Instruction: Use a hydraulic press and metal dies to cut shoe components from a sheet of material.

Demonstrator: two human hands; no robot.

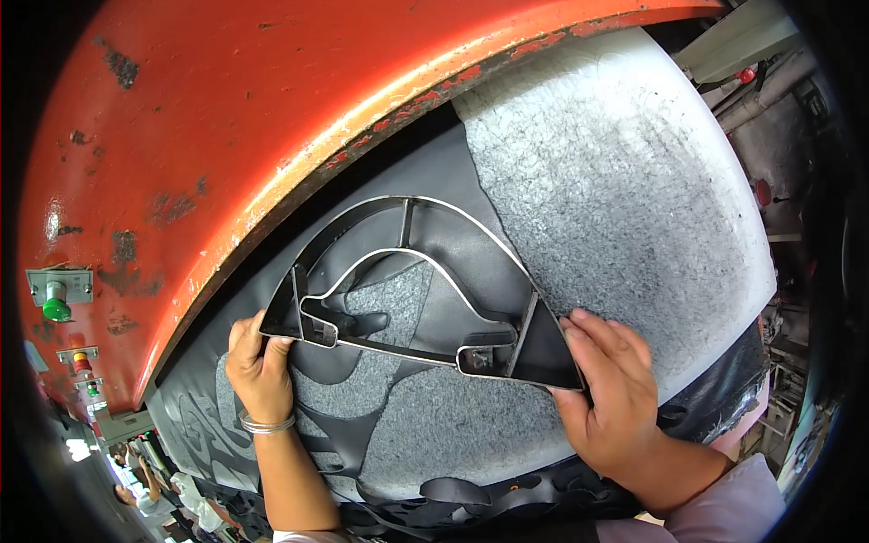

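Note:
Both hands hold a metal cutting die (407,223), an arched frame of steel strips with crossbars and a curved inner outline. My left hand (260,373), with a silver bangle at its wrist, pinches the die's left corner between thumb and fingers. The right corner is gripped by my right hand (618,389), thumb at the near edge and fingers along the outer side. Beneath the die lies black sheet material (425,163), perhaps leather, with cut-out gaps showing the grey board. Whether the die rests fully on the sheet I cannot tell.
A worn grey-white cutting board (625,181) extends right. Above its far side arches a large orange-red machine head (208,118), carrying a green button (56,306) and a red knob (81,361) at left. Black scraps (453,490) hang along the near edge. People (136,489) appear far left.

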